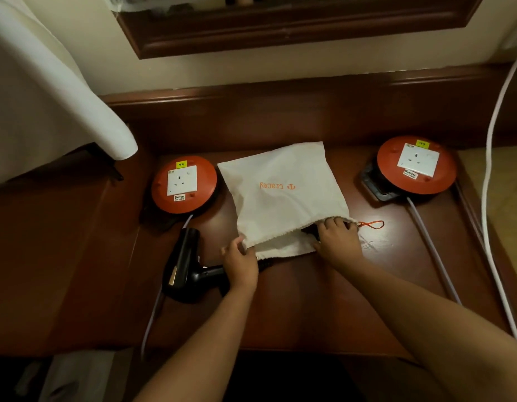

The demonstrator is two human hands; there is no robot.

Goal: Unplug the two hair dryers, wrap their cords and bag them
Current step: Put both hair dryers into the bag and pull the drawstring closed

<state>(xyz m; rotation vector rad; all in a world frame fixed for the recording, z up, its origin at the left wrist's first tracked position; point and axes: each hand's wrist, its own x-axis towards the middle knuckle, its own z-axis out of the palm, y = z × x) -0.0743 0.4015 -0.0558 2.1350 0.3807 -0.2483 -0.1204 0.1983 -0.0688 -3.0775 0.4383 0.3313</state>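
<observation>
Hair dryer point(184, 264) beside bag point(280, 195) (both hands at mouth)

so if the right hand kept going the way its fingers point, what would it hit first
Probably the dark object just inside the bag's mouth. The right hand already reaches into the white bag, fingers aimed inward; depth inside is hidden.

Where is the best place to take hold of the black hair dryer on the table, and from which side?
Probably its handle, taken from above. The dryer lies flat left of the bag, handle pointing right and ending beside the left hand. The barrel looks too thick to grip.
</observation>
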